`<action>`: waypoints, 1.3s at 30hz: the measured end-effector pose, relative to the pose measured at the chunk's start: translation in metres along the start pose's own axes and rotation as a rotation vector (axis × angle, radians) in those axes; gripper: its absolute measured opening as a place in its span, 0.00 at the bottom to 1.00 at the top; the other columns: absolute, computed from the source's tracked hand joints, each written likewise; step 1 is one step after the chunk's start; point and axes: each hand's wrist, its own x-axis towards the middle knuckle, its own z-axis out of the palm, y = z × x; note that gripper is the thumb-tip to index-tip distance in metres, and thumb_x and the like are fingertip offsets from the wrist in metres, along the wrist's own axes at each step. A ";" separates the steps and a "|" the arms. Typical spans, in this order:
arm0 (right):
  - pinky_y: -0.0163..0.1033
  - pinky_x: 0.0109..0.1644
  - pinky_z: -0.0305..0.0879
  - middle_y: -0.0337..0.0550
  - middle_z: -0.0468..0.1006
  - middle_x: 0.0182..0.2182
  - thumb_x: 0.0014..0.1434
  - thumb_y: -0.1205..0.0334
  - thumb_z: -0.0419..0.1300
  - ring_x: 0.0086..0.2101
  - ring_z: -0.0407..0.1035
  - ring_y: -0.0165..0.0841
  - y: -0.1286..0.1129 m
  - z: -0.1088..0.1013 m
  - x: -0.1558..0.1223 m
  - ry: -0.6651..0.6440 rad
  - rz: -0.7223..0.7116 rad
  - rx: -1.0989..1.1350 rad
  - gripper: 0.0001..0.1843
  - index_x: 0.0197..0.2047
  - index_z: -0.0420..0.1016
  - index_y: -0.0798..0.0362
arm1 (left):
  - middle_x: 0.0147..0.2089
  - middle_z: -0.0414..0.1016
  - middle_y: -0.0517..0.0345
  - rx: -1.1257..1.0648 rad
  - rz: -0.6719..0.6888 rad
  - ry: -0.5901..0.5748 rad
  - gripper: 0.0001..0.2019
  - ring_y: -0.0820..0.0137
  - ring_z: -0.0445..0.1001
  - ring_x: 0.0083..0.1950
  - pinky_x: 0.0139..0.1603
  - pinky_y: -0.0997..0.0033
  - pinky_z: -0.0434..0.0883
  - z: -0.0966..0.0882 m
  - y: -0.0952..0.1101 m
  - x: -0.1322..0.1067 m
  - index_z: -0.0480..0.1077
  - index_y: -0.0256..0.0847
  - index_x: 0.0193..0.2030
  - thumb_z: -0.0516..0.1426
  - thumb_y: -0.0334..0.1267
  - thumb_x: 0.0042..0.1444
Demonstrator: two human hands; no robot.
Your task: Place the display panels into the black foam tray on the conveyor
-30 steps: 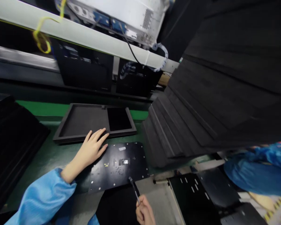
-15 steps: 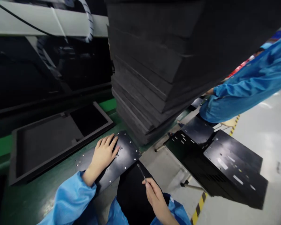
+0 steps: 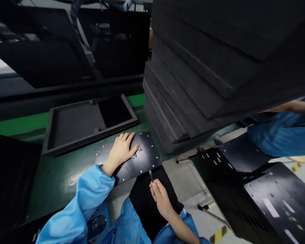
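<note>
Black metal plate (image 3: 142, 159): a flat, glossy panel with rows of small bright fasteners along its edges, lying on the green table (image 3: 56, 176) at its near edge. One corner of the plate projects past the table edge toward the person.

Head view, left side. The left hand (image 3: 122, 150) lies palm down on the left half of the plate, fingers spread and extended flat. The grip is released: the hand presses on the surface and encloses nothing. A blue sleeve (image 3: 86, 200) covers the forearm up to the wrist.

Head view, right side. The right hand (image 3: 159, 196) is below the plate's near edge, over the person's dark lap. Its grip is clenched, thumb against fingers, around a slim pen-like tool (image 3: 150, 175). The tool points up toward the plate; its tip is just beside the near edge, close to a fastener. Whether the tip touches the plate cannot be told.

Head view, surroundings. A shallow black foam tray (image 3: 73, 139) lies on the table just behind the plate, one compartment darker than the rest. A tall stack of dark foam sheets (image 3: 205, 84) stands to the right of the plate, near its far right corner. Black metal chassis panels (image 3: 244, 189) lie lower right, off the table. Another person's blue-sleeved arm (image 3: 279, 135) reaches in at the right edge, above those panels.
</note>
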 end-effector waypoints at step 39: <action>0.51 0.41 0.60 0.48 0.84 0.33 0.70 0.26 0.32 0.37 0.78 0.58 -0.034 -0.065 0.013 0.181 0.123 -1.025 0.37 0.47 0.77 0.34 | 0.84 0.53 0.37 0.028 0.082 0.012 0.54 0.33 0.51 0.84 0.78 0.18 0.53 0.001 0.033 -0.108 0.56 0.50 0.84 0.74 0.50 0.53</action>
